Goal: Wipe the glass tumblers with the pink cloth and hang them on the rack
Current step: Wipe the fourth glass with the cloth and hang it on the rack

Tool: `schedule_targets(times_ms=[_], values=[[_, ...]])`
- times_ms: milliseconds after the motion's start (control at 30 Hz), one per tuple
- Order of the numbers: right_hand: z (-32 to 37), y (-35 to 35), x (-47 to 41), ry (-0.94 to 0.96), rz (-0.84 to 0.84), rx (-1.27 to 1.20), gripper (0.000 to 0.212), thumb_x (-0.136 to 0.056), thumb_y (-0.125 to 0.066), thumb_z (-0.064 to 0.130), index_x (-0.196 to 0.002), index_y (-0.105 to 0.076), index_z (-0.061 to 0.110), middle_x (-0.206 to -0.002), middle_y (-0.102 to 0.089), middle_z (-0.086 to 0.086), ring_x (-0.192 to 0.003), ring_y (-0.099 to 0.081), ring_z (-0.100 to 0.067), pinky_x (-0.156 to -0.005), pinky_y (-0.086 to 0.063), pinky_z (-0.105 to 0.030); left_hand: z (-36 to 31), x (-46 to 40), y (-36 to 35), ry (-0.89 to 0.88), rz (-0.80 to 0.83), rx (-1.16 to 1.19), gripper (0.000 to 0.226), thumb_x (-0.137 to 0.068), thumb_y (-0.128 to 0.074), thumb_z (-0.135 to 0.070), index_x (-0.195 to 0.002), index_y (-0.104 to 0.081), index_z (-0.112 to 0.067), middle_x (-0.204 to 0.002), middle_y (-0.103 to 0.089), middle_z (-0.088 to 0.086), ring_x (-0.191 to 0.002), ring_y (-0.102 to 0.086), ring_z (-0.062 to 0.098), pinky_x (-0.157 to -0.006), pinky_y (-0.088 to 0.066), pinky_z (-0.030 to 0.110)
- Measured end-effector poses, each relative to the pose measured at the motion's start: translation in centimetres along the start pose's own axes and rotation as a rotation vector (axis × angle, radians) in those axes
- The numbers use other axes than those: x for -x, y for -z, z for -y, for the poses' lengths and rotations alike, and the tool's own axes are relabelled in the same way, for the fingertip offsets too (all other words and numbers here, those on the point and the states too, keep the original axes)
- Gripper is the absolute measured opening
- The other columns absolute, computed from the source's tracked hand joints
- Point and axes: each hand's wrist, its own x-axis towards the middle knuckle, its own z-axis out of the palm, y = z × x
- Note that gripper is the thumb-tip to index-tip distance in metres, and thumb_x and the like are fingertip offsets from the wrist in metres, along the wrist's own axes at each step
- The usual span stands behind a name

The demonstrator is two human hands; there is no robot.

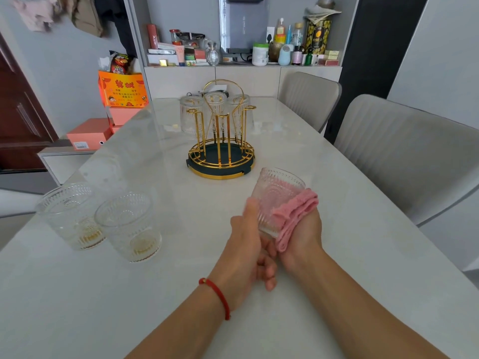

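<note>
My left hand (246, 244) grips a patterned glass tumbler (274, 193), thumb up along its side, above the white table (181, 294). My right hand (302, 229) holds the pink cloth (295, 216) pressed against the tumbler's right side. Two more tumblers stand upright at the left, one (68, 216) nearer the edge, the other (129, 225) beside it. The gold wire rack (221, 141) with a dark round base stands mid-table. Three tumblers hang upside down on its far pegs (191, 115). Its near pegs are bare.
Two grey chairs (404, 156) line the table's right side. A shelf with bottles, jars and boxes (259, 53) runs behind the table. Orange and pink boxes (121, 99) sit at the back left beyond the table edge.
</note>
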Motion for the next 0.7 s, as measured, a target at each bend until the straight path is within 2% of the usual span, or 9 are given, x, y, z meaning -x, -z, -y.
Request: schedule_targets(times_ms=[100,200,267,333,400,433,500,600,700], values=[[-0.3,0.2,0.1,0.008,0.011,0.053,0.049,-0.107,-0.029,0.047,-0.105,-0.067,0.015,-0.092,-0.074,-0.007,-0.069,-0.075,-0.015,-0.054,-0.054,-0.023,0.5,0.1,-0.1,-0.041,-0.007,-0.069,0.094,-0.077,-0.027,-0.094,-0.098,-0.048,-0.005,-0.061,-0.045,0.005,-0.038,-0.04,0.017,-0.038,-0.032,0.022],[0.3,0.4,0.6,0.025,-0.018,0.105,0.04,-0.109,-0.031,0.029,-0.133,-0.056,0.01,-0.123,-0.065,-0.011,-0.114,-0.066,-0.025,-0.072,-0.049,-0.032,-0.2,0.5,0.3,0.119,0.127,0.007,0.086,-0.083,-0.02,-0.093,-0.07,-0.044,-0.011,-0.058,-0.036,0.002,-0.038,-0.03,0.014,-0.037,-0.019,0.017],[0.6,0.5,0.8,-0.011,-0.016,0.117,0.046,-0.107,-0.029,0.038,-0.119,-0.065,0.011,-0.114,-0.072,-0.01,-0.101,-0.071,-0.026,-0.072,-0.05,-0.036,-0.6,0.6,0.8,0.195,0.22,0.048,0.086,-0.081,-0.019,-0.094,-0.07,-0.044,-0.013,-0.06,-0.034,0.001,-0.039,-0.026,0.013,-0.035,-0.018,0.016],[0.4,0.0,0.5,-0.025,-0.023,0.085,0.055,-0.107,-0.021,0.045,-0.109,-0.067,0.014,-0.102,-0.078,-0.008,-0.085,-0.076,-0.015,-0.072,-0.054,-0.031,-0.9,0.4,1.2,0.209,0.28,0.072,0.086,-0.084,-0.017,-0.092,-0.079,-0.047,-0.012,-0.062,-0.033,0.001,-0.04,-0.025,0.011,-0.034,-0.018,0.015],[0.3,-0.8,0.4,-0.024,-0.055,-0.09,0.077,-0.103,0.004,0.053,-0.137,-0.052,0.012,-0.148,-0.051,-0.013,-0.118,-0.056,0.011,-0.09,-0.045,-0.016,-1.3,0.6,1.3,0.196,0.312,0.083,0.087,-0.087,-0.015,-0.089,-0.086,-0.051,-0.01,-0.063,-0.035,0.003,-0.04,-0.026,0.011,-0.034,-0.019,0.014],[0.3,-1.1,0.7,0.031,-0.1,-0.061,0.084,-0.099,0.013,0.057,-0.146,-0.041,0.011,-0.159,-0.028,-0.01,-0.116,-0.042,0.026,-0.092,-0.039,-0.009,-1.3,0.7,1.2,0.186,0.305,0.07,0.088,-0.088,-0.014,-0.089,-0.086,-0.053,-0.009,-0.062,-0.037,0.004,-0.039,-0.028,0.012,-0.035,-0.021,0.014],[0.1,-0.7,0.4,0.035,-0.077,0.007,0.06,-0.107,-0.007,0.048,-0.126,-0.057,0.021,-0.147,-0.052,-0.005,-0.091,-0.066,-0.002,-0.077,-0.052,-0.026,-1.2,0.9,0.8,0.133,0.206,0.003,0.09,-0.088,-0.014,-0.087,-0.081,-0.052,-0.006,-0.055,-0.042,0.005,-0.036,-0.033,0.014,-0.035,-0.026,0.016],[0.0,0.4,0.1,-0.005,-0.017,0.059,0.054,-0.106,-0.025,0.052,-0.107,-0.066,0.018,-0.086,-0.076,-0.003,-0.063,-0.071,-0.017,-0.05,-0.053,-0.024,-0.6,1.1,0.1,-0.009,0.059,-0.132,0.082,-0.092,-0.018,-0.082,-0.077,-0.048,-0.007,-0.048,-0.043,0.003,-0.034,-0.038,0.015,-0.037,-0.031,0.021],[-0.3,0.3,0.3,0.018,-0.04,0.082,0.052,-0.107,-0.026,0.047,-0.111,-0.067,0.014,-0.099,-0.075,-0.008,-0.074,-0.075,-0.02,-0.056,-0.055,-0.028,-0.5,1.0,0.3,0.005,0.074,-0.119,0.078,-0.09,-0.02,-0.085,-0.068,-0.042,-0.013,-0.051,-0.039,0.0,-0.037,-0.034,0.014,-0.038,-0.023,0.019]])
